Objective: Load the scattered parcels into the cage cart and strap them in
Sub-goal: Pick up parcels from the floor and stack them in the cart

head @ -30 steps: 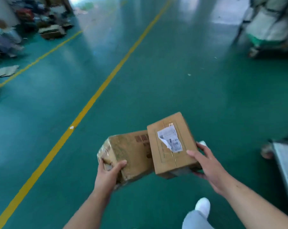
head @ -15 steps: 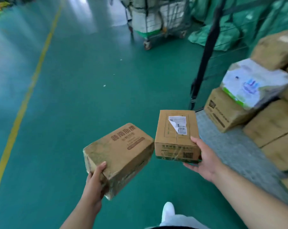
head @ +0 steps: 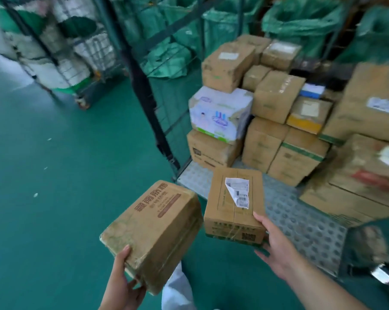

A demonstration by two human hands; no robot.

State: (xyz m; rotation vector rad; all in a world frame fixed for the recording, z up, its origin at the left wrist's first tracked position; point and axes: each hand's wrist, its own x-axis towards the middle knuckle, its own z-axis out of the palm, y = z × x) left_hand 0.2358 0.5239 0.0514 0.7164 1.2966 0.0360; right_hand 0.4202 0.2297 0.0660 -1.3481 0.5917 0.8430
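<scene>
Parcels sit one in each grip. The left grip [head: 124,285] is wrapped round the near corner of a scuffed brown carton [head: 153,233] with red print, thumb on top and fingers beneath, holding it tilted above the green floor [head: 66,164]. The right grip [head: 276,249] clasps the near right corner of a smaller carton [head: 231,202], thumb lying along its top, where a white label [head: 238,193] peels at one corner. This carton hangs over the front edge of the cage cart's studded metal deck [head: 300,224], just beside the brown one. Farther in, stacked cartons [head: 276,97] fill the back of the cart, a white printed box [head: 218,113] among them at the left. A black corner post [head: 148,97] and mesh bound the cart's left side. Green sacks [head: 300,21] bulge behind it.
</scene>
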